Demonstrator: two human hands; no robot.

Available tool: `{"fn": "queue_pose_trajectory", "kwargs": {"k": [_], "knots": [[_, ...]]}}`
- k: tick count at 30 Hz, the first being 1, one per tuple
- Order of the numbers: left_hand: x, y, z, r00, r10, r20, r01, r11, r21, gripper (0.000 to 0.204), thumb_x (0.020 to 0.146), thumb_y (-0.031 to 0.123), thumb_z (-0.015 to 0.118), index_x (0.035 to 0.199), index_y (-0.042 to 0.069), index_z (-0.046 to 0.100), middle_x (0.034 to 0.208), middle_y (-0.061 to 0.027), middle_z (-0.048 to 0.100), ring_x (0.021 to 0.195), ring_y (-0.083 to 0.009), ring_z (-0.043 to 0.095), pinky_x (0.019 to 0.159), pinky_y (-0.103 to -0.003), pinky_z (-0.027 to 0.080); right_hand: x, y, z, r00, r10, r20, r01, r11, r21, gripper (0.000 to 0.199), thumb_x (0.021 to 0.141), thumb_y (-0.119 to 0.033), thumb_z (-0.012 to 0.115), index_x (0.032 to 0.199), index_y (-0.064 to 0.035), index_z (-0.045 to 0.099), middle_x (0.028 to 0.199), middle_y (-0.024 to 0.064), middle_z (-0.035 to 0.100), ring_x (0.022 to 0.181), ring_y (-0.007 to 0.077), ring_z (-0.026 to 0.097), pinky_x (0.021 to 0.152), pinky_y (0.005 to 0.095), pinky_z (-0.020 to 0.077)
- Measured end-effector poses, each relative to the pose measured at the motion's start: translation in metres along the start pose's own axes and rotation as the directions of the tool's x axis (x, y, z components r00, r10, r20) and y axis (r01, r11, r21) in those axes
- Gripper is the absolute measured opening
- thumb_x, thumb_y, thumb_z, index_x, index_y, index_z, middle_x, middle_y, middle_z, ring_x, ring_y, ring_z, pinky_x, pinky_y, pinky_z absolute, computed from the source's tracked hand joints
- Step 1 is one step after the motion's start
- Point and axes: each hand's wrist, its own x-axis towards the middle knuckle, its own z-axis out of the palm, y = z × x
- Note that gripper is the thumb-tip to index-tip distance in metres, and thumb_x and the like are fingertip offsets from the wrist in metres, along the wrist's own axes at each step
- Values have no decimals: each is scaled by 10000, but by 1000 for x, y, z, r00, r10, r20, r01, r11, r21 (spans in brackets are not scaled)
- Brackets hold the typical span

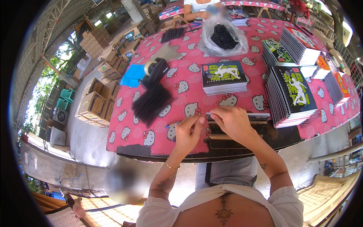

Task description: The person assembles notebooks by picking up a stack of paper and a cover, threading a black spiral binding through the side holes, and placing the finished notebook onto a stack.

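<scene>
At the near edge of the table my left hand is closed, thumb and fingertips pinched together; whatever they hold is too small to tell. Just right of it, my right hand curls its thumb and fingers at the left end of a notebook, whose bound edge shows beyond the knuckles. The notebook rests by a dark board with raised strips. A pen lies left of my left hand. Farther left is a bundle of black spiral binding coils. Ahead stands a stack of black-covered notebooks.
A tape dispenser and blue sheet lie left. Tall notebook stacks crowd the right. A clear plastic bag of black coils is at the back, near another person. Cardboard boxes stand on the floor left.
</scene>
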Motion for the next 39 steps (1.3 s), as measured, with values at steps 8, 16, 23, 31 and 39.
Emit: {"fn": "queue_pose_trajectory", "kwargs": {"k": [8,16,23,31,39], "knots": [[3,3,1,990,143,-16,-143,990,9,167,973,107,707,1087,-12,733,759,-87,686,628,-162,620,596,-293,482,2,-2,-3,1000,14,23,-15,1000,10,90,892,-185,715,877,-96,709,784,65,699,646,314,684,589,421,550],[14,-12,-4,992,92,82,-99,990,95,108,932,96,737,1012,24,744,759,-115,632,566,-247,598,525,-369,451,1,-3,-4,999,-5,38,5,1000,-3,82,885,-189,728,903,-110,712,767,61,681,663,304,683,576,417,541],[24,-4,-1,988,144,60,-146,989,32,203,950,124,731,1108,4,688,833,-122,669,649,-199,600,603,-326,480,0,1,-6,998,-50,42,50,999,21,86,882,-189,730,929,-120,711,763,57,661,664,302,677,583,417,541],[34,-16,-6,931,203,302,-220,975,22,298,941,112,743,1206,19,646,1034,-115,637,746,-221,646,637,-337,528,6,6,-19,992,-29,121,10,987,160,96,883,-118,701,963,-66,703,911,103,630,750,340,680,660,458,554],[46,-10,-13,869,108,483,-161,985,68,275,942,135,729,1181,21,656,1050,-139,653,754,-300,676,623,-387,526,5,8,-26,985,-60,163,31,985,172,145,857,-126,728,984,-60,707,948,123,637,808,333,688,680,451,550]]}}
